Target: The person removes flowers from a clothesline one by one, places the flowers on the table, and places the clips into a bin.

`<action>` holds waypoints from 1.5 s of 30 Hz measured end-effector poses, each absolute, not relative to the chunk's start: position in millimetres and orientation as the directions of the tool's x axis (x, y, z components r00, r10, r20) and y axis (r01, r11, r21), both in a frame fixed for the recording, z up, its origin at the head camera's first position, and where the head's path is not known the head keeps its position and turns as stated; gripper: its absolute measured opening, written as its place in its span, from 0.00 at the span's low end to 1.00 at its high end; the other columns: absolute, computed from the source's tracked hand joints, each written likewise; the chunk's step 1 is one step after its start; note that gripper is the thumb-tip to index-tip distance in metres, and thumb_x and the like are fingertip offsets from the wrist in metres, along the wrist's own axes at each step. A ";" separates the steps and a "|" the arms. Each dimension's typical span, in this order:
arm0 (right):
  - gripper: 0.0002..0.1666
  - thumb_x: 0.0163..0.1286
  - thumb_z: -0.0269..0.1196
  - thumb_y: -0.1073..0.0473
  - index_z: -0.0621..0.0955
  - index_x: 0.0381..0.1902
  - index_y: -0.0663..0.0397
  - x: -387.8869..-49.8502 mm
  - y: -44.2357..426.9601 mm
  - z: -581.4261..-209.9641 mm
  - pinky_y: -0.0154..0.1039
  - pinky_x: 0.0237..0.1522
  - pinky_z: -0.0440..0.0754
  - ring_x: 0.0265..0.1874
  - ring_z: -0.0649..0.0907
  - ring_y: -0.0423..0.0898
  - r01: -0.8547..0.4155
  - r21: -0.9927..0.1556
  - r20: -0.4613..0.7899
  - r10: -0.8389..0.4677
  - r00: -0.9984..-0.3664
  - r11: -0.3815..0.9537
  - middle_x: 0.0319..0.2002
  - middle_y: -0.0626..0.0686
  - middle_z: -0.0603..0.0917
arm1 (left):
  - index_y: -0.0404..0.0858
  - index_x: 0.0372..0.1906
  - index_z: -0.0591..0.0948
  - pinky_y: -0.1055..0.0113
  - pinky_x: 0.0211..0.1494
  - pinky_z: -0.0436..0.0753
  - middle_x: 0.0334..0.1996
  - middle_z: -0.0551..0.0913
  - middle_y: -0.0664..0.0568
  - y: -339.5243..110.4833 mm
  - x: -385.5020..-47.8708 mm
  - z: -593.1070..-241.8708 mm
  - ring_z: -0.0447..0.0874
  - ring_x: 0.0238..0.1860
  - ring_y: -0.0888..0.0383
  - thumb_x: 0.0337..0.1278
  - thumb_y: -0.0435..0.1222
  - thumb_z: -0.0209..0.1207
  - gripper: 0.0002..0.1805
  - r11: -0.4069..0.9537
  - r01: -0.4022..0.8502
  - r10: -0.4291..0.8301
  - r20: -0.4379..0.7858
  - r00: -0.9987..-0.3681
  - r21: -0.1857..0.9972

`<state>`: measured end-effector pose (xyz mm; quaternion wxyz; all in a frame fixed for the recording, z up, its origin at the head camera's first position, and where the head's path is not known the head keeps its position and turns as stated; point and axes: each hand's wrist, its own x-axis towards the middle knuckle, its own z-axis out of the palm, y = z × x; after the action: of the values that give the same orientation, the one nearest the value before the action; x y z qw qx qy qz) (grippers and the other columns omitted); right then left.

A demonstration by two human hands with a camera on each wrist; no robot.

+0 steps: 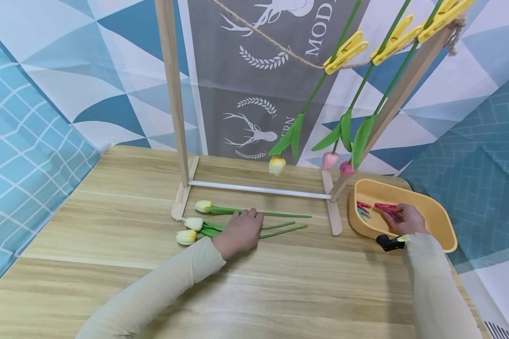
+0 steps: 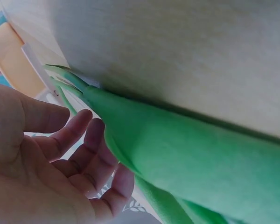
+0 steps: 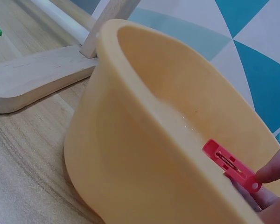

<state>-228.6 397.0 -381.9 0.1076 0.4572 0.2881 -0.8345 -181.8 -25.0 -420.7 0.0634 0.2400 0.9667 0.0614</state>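
My left hand (image 1: 242, 231) lies over artificial tulips on the table. In the left wrist view its fingers are loosely bent beside a green leaf (image 2: 144, 133), with nothing visibly gripped. Yellow-white tulip heads (image 1: 193, 223) point left, and their stems (image 1: 283, 225) run out to the right past the hand. Over the yellow basin (image 1: 439, 219), my right hand (image 1: 408, 220) pinches a red clothespin (image 3: 231, 164) between thumb and fingers. More clothespins (image 1: 363, 210), red and blue-green, lie in the basin.
A wooden frame with a left post (image 1: 174, 94), right post (image 1: 396, 101) and white crossbar (image 1: 258, 189) stands at the back. From its rope (image 1: 267, 37), yellow clothespins (image 1: 346, 52) hold three upside-down tulips, one yellow-white (image 1: 277, 165) and two pink (image 1: 330, 161).
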 end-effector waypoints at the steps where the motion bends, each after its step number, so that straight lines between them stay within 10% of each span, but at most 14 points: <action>1: 0.06 0.69 0.51 0.63 0.72 0.39 0.45 -228.6 397.5 -382.2 0.31 0.54 0.76 0.45 0.82 0.39 0.447 -0.386 -0.823 0.082 -0.562 -0.807 0.29 0.53 0.80 | 0.39 0.42 0.74 0.63 0.36 0.66 0.36 0.74 0.49 -24.9 -181.8 -420.6 0.73 0.38 0.53 0.65 0.36 0.46 0.08 0.878 0.454 0.470 -0.098 -0.877 0.150; 23: 0.19 0.69 0.54 0.61 0.66 0.51 0.30 -237.8 394.9 -383.8 0.28 0.52 0.76 0.54 0.71 0.31 0.449 -0.461 -0.858 0.255 -0.446 -0.766 0.37 0.43 0.75 | 0.39 0.44 0.75 0.61 0.37 0.68 0.38 0.75 0.48 -26.4 -181.2 -421.4 0.74 0.41 0.52 0.65 0.36 0.46 0.10 0.881 0.446 0.463 -0.098 -0.881 0.156; 33: 0.32 0.66 0.53 0.63 0.58 0.63 0.32 -236.7 388.3 -380.9 0.30 0.38 0.82 0.30 0.79 0.37 0.586 -0.665 -0.747 0.400 -0.532 -0.462 0.35 0.43 0.73 | 0.39 0.41 0.75 0.61 0.35 0.66 0.36 0.74 0.48 -28.0 -180.3 -418.2 0.73 0.38 0.52 0.65 0.36 0.46 0.08 0.879 0.448 0.466 -0.093 -0.880 0.162; 45: 0.06 0.67 0.50 0.57 0.65 0.40 0.46 -234.3 384.1 -376.8 0.29 0.43 0.80 0.34 0.76 0.38 0.661 -0.745 -0.613 0.486 -0.623 -0.090 0.40 0.45 0.69 | 0.38 0.41 0.74 0.61 0.35 0.67 0.35 0.74 0.48 -30.1 -177.4 -415.9 0.74 0.38 0.52 0.64 0.35 0.46 0.07 0.875 0.463 0.474 -0.064 -0.878 0.142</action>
<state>-234.3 384.1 -376.8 0.0727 0.4281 0.6704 -0.6017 -177.4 -30.1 -415.9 0.0484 0.2422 0.9671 0.0613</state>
